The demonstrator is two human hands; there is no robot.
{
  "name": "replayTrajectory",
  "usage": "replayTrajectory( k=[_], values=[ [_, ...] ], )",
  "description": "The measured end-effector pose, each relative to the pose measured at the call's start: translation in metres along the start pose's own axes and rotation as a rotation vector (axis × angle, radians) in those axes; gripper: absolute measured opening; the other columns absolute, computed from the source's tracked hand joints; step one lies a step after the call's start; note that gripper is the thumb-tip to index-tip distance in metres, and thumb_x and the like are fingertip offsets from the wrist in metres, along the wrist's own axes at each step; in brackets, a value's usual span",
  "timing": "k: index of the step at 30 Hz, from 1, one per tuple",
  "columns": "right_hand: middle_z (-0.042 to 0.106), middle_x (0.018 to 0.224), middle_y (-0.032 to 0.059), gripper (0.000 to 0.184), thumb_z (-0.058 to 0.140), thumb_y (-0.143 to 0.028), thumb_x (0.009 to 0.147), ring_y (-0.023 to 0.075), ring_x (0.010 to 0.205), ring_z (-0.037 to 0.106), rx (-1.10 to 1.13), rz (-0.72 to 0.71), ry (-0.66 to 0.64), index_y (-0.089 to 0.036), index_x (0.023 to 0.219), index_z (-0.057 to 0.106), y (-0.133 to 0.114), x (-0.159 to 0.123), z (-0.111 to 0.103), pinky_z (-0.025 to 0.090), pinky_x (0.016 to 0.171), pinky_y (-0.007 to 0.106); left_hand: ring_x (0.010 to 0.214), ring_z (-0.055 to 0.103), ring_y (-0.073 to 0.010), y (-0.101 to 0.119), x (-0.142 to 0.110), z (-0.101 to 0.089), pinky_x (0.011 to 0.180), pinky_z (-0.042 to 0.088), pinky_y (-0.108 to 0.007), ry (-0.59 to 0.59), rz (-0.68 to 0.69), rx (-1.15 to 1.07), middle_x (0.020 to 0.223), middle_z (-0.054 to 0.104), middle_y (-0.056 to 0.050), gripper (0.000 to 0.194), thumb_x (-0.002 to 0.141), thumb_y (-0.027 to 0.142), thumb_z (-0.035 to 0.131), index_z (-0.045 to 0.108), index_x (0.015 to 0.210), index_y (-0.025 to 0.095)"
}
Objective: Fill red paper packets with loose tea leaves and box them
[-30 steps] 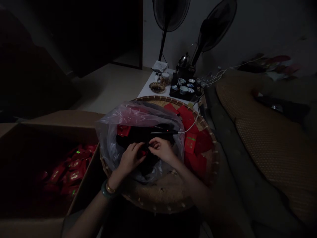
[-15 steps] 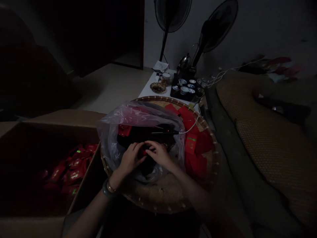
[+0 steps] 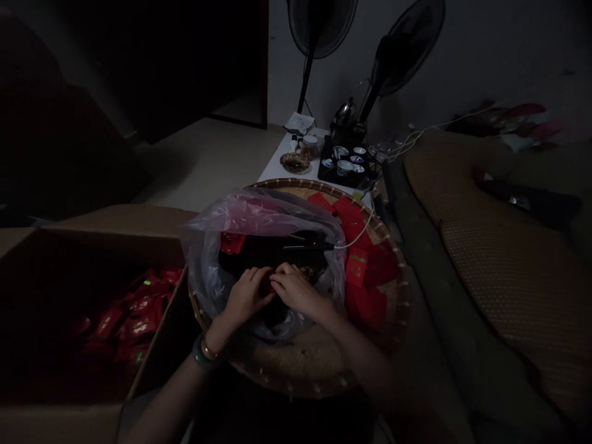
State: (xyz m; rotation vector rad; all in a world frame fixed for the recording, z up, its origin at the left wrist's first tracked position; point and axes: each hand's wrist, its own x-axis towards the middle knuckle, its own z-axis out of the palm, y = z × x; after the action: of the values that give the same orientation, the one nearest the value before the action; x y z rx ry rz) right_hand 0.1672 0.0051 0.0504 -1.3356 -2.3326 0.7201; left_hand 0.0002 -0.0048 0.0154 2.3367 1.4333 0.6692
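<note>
My left hand [image 3: 246, 296] and my right hand [image 3: 298, 291] meet over a clear plastic bag [image 3: 201, 243], fingers curled together round a small red packet [image 3: 267, 283]. My fingers hide most of that packet. Dark loose contents [image 3: 245, 262] fill the opened bag, which lies in a round woven bamboo tray [image 3: 296, 387]. Just beyond my fingertips, a black pen-shaped tool [image 3: 309, 246] with a small red light lies across the bag, trailing a white cord. Flat red packets [image 3: 357, 267] are spread along the tray's right side, and another red packet [image 3: 232, 242] sits at the bag's left.
On the left stands an open cardboard box [image 3: 160, 333] holding many red packets [image 3: 141, 327]. Behind the tray, a white table [image 3: 275, 166] carries a black tea tray [image 3: 330, 176] with cups. Two fans [image 3: 322, 24] stand at the wall. A woven mat [image 3: 499, 246] covers the seat at right.
My right hand's fingers have closed in and bent more over the red packet, and its wrist has shifted slightly. The left hand has barely moved.
</note>
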Motion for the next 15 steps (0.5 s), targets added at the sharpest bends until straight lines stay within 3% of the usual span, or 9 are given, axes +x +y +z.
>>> replayTrajectory(
  k=[3,7,10,12,15],
  values=[
    [0.059,0.101,0.0076,0.020,0.054,-0.012,0.082,0.0157,0.092,0.059,0.167,0.016,0.035,-0.016,0.098,0.065,0.002,-0.002,0.000,0.048,0.085,0.031,0.090,0.052,-0.0222,-0.001,0.000,0.000,0.078,0.047,-0.035,-0.004,-0.007,-0.012,0.101,0.057,-0.007,0.048,0.072,0.025,0.066,0.047,0.115,0.019],
    [0.060,0.094,0.0046,0.025,0.060,-0.007,0.073,0.0123,0.075,0.062,0.419,0.149,0.133,-0.016,0.095,0.063,0.009,-0.004,0.005,0.053,0.066,0.025,0.092,0.053,-0.0228,-0.001,-0.001,0.001,0.079,0.046,-0.035,-0.005,-0.011,-0.029,0.103,0.056,-0.007,0.050,0.073,0.030,0.066,0.046,0.117,0.020],
    [0.061,0.094,0.0037,0.025,0.058,-0.007,0.072,0.0114,0.074,0.063,0.555,0.174,0.222,-0.017,0.094,0.062,0.008,-0.006,0.008,0.055,0.065,0.024,0.094,0.053,-0.0228,-0.002,-0.001,0.002,0.080,0.046,-0.035,0.009,-0.008,-0.031,0.103,0.056,-0.006,0.050,0.073,0.030,0.065,0.045,0.118,0.021],
    [0.063,0.094,0.0033,0.025,0.055,-0.008,0.074,0.0120,0.077,0.063,0.560,0.130,0.255,-0.019,0.095,0.062,0.004,-0.008,0.007,0.054,0.070,0.026,0.093,0.053,-0.0225,-0.002,-0.001,0.003,0.080,0.046,-0.035,0.008,-0.008,-0.037,0.102,0.056,-0.006,0.050,0.074,0.030,0.064,0.045,0.119,0.021],
    [0.065,0.094,0.0039,0.025,0.055,-0.009,0.077,0.0158,0.086,0.060,0.365,0.049,0.262,-0.021,0.099,0.062,-0.002,-0.012,0.004,0.051,0.080,0.032,0.093,0.053,-0.0225,-0.002,-0.001,0.003,0.079,0.046,-0.035,-0.001,-0.020,-0.044,0.103,0.056,-0.007,0.051,0.073,0.029,0.065,0.045,0.119,0.019]
  ],
)
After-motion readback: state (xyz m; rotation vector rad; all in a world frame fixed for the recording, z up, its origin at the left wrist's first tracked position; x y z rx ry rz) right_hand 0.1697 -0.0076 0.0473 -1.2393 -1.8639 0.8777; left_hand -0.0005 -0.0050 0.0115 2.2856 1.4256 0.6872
